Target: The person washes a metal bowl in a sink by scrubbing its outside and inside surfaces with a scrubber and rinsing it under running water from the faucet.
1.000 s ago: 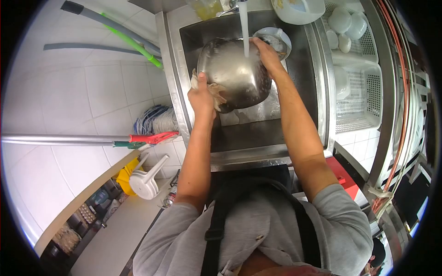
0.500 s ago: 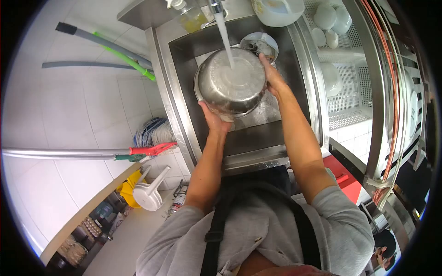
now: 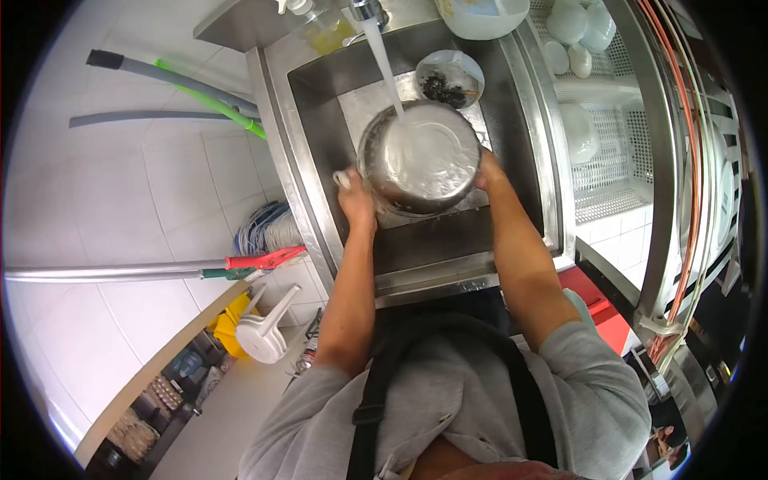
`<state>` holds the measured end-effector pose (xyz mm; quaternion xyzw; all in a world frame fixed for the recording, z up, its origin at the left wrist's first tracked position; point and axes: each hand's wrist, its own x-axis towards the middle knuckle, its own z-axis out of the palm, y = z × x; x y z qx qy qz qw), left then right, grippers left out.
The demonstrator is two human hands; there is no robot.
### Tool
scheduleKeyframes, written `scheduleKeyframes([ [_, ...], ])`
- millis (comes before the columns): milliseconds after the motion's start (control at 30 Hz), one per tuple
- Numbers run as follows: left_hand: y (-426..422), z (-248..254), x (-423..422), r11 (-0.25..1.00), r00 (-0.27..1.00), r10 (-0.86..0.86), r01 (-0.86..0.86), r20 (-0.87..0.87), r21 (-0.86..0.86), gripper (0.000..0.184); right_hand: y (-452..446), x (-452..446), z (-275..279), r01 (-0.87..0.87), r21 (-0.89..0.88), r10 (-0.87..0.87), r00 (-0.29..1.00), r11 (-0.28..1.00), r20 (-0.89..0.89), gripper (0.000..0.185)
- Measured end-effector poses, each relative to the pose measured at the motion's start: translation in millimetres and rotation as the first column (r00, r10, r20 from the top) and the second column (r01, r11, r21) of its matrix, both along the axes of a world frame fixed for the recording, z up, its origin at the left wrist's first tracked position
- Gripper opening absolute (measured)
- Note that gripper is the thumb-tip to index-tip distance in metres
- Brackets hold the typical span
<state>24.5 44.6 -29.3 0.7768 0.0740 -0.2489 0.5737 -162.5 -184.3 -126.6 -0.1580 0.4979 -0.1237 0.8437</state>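
Steel bowl [image 3: 428, 156], one, round: clasped between two hands, well inside the metal sink [image 3: 436, 244], its broad circular face turned up. The bowl is set between the hands and slightly beyond them.

Left hand [image 3: 357, 204]: placed at the bowl's left, near side, closed against its wall; the fingertips are partly hidden. A scrap of pale cloth [image 3: 342, 180] is held at the thumb, just left of the bowl.

Right hand [image 3: 489, 170]: laid against the bowl's right edge, fingers mostly concealed by wrist and rim. The hands are kept apart by the full width of the bowl.

Running water [image 3: 382, 64]: delivered from the tap [image 3: 366, 10], beyond the bowl, onto its upper face, where it is spread in ripples.

White dish [image 3: 440, 61], with dark matter inside: stood just beyond the bowl, to its right.

Pump bottle [image 3: 326, 34], yellowish liquid: placed beyond the bowl, to its left.

White basket [image 3: 612, 156], perforated: positioned well to the bowl's right, a rounded white vessel [image 3: 578, 134] contained in it.
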Motion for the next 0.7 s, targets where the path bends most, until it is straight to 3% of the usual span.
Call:
scheduleKeyframes([
  [33, -12, -6, 15, 0.99, 0.993, -0.039, 0.024, 0.108, 0.137, 0.041, 1, -5, 8, -0.017, 0.041, 0.018, 1.0, 0.999, -0.017, 0.055],
  [100, -60, 24, 32, 0.979, 0.935, -0.187, 0.154, 0.303, 0.131, 0.034, -2, -15, 22, -0.165, -0.014, 0.163, 0.983, 0.986, -0.087, 0.057],
  [167, -102, 13, 51, 0.913, 0.862, -0.402, 0.403, 0.31, 0.064, 0.032, -11, -22, 20, -0.297, -0.094, 0.261, 0.924, 0.95, -0.28, 0.063],
  [233, -142, 19, 46, 0.801, 0.684, -0.594, 0.55, 0.423, 0.237, 0.033, -17, -24, 1, -0.325, -0.176, 0.245, 0.899, 0.929, -0.362, 0.062],
  [267, -156, 31, 40, 0.753, 0.645, -0.65, 0.619, 0.402, 0.224, 0.034, -18, -19, 10, -0.323, -0.218, 0.233, 0.906, 0.921, -0.354, 0.056],
  [300, -168, 45, 39, 0.701, 0.602, -0.7, 0.682, 0.384, 0.209, 0.036, -21, -22, -19, -0.367, -0.337, 0.221, 0.89, 0.867, -0.399, 0.053],
  [400, -198, 68, 51, 0.441, 0.379, -0.896, 0.819, 0.23, 0.369, 0.043, -16, 0, 24, -0.518, -0.43, 0.206, 0.782, 0.739, -0.588, 0.051],
  [433, -205, 38, 58, 0.47, 0.389, -0.882, 0.762, 0.265, 0.445, 0.054, -18, 1, 5, -0.522, -0.547, 0.204, 0.819, 0.654, -0.537, 0.053],
  [500, -180, 94, 57, 0.506, 0.495, -0.858, 0.766, 0.139, 0.398, 0.06, -15, 22, 49, -0.67, -0.624, 0.264, 0.737, 0.402, -0.622, 0.046],
  [533, -172, 79, 64, 0.468, 0.397, -0.883, 0.779, 0.25, 0.418, 0.063, -12, 35, 88, -0.715, -0.648, 0.331, 0.697, 0.262, -0.636, 0.041],
  [567, -168, 74, 76, 0.362, 0.391, -0.92, 0.834, 0.018, 0.416, 0.063, -11, 42, 70, -0.557, -0.801, 0.38, 0.805, 0.219, -0.456, 0.041],
  [600, -150, 52, 83, 0.384, 0.388, -0.919, 0.849, 0.063, 0.363, 0.062, -14, 57, 99, -0.725, -0.681, 0.482, 0.636, 0.104, -0.603, 0.04],
  [633, -129, 36, 82, 0.401, 0.39, -0.915, 0.859, 0.101, 0.317, 0.06, -13, 67, 120, -0.753, -0.656, 0.536, 0.575, 0.051, -0.618, 0.04],
  [700, -98, 63, 71, 0.376, 0.372, -0.926, 0.888, 0.066, 0.264, 0.057, -8, 83, 133, -0.77, -0.636, 0.639, 0.462, -0.055, -0.615, 0.04],
])
